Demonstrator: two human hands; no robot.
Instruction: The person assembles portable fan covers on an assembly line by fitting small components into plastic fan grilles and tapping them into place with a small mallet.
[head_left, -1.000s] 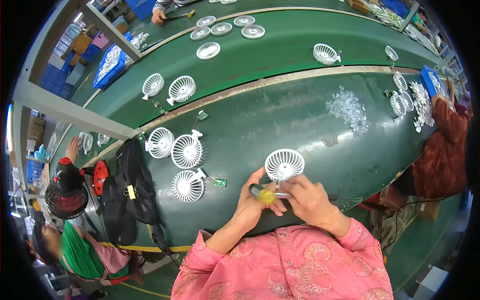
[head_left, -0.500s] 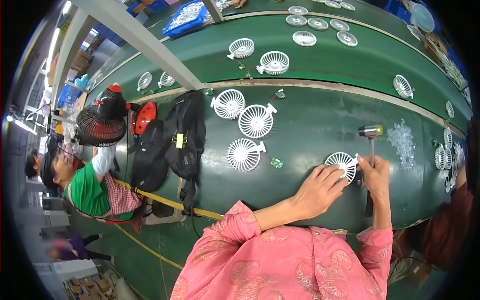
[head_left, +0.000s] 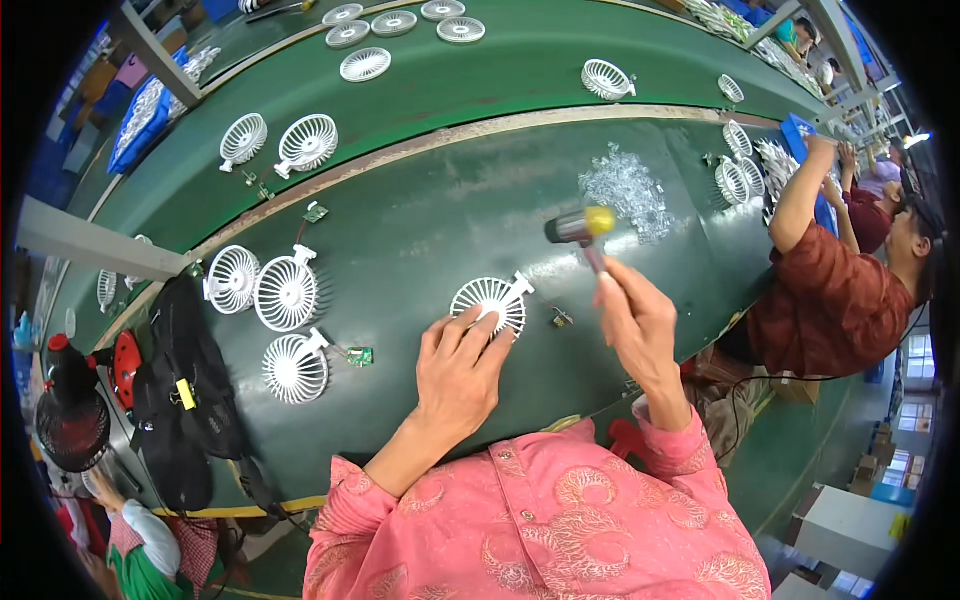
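Note:
A round white fan housing (head_left: 488,297) with radial ribs lies on the green bench in front of me, its short neck pointing to the far right. My left hand (head_left: 460,370) holds it against the bench, fingers over its near side and thumb hidden. Beside the neck, a small circuit board (head_left: 562,317) rests on the bench. My right hand (head_left: 640,315) is closed round the handle of a small mallet (head_left: 580,227) with one dark and one yellow face. The mallet head is raised over the bench, to the far right of the housing and apart from it.
Small clear plastic pieces (head_left: 630,190) form a pile beyond the mallet. Several fan housings (head_left: 287,290) stand at left, one with a green board (head_left: 360,356). A black bag (head_left: 185,400) lies farther left. A conveyor (head_left: 500,75) carries more housings; a co-worker (head_left: 840,280) sits at right.
My view has swung to the right. My right hand has left the housing's neck and now grips the mallet, which lay on the bench before. My left hand stays on the housing.

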